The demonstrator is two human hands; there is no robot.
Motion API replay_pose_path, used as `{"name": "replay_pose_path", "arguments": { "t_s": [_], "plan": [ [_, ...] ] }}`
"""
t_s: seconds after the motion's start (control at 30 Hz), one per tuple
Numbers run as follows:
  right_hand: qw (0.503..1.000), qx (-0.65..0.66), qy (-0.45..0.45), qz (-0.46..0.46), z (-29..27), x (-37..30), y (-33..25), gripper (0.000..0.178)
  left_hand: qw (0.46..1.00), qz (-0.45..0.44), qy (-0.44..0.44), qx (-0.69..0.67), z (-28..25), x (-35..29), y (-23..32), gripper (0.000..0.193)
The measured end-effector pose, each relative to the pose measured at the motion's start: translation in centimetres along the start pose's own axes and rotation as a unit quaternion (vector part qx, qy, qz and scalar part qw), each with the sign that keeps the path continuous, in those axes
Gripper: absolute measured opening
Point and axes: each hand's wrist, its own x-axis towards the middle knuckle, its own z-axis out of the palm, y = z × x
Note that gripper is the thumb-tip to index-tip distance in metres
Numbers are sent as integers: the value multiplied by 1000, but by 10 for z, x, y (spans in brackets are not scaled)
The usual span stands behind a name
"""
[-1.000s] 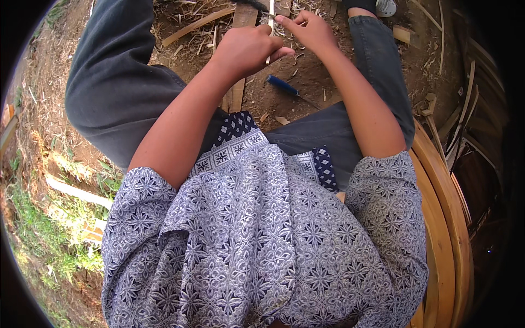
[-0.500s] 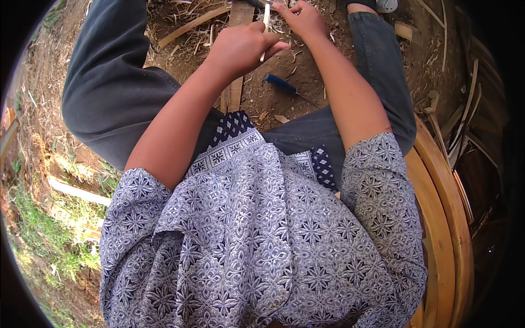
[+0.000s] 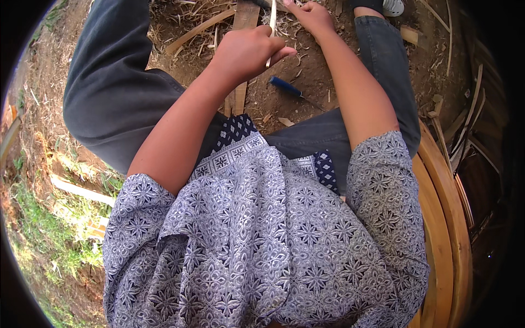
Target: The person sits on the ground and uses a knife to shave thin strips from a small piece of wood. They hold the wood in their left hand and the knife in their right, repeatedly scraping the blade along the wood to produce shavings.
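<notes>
My left hand [image 3: 249, 54] is closed around a thin, pale wooden strip [image 3: 273, 19], its thumb pointing right. The strip stands lengthwise in the picture, reaches the upper edge and pokes out below the fist. Just to the right, my right hand [image 3: 315, 18] has its fingers curled and thumb stretched toward the strip. A dark, narrow thing [image 3: 281, 6] lies by that thumb, mostly cut off by the picture's edge, so what the hand grips is unclear. Beneath the left hand runs a flat wooden board [image 3: 246, 17] on the ground.
A blue-handled tool [image 3: 285, 85] with a thin metal shaft lies on the soil between my legs. Shavings and a curved wooden strip [image 3: 199, 30] are scattered ahead. A small wood block [image 3: 409, 35] is by my right leg. Curved, varnished wood [image 3: 445, 218] stands at my right side.
The whole view has shifted slightly. My right hand and the dark thing by its thumb have moved a little to the right. The left hand keeps its hold on the strip.
</notes>
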Motion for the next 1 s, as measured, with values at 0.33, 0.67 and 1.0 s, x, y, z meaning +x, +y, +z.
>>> {"name": "replay_pose_path", "arguments": {
  "t_s": [0.33, 0.67, 1.0],
  "plan": [
    [995, 1, -74, -72, -25, -41, -9, 60, 998, 30, 32, 33, 13, 0, -4, 31],
    [996, 76, -3, 38, 15, -12, 6, 55, 1000, 4, 23, -6, 9, -2, -2, 29],
    [995, 92, -38, -30, 1, -39, 1, 54, 999, -13, 23, -26, 9, -1, -5, 28]
  ]
}}
